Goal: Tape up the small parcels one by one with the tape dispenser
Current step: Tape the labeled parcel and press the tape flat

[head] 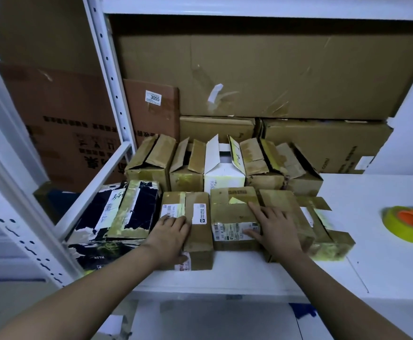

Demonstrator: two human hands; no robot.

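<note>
hands are lying flat with fingers spread, left hand point(169, 233) on one small parcel point(188, 231), right hand point(275, 229) on the next parcel point(234, 217), while tape dispenser point(407, 223) is sitting apart at the right on the white shelf point(384, 266).

One head-worn wide-angle view looks forward and steeply down from close above a white shelf surface point(372, 217) — both forearms enter from the bottom edge, straight lines bow near the borders, stacked brown cardboard boxes point(261, 74) fill the background.
</note>
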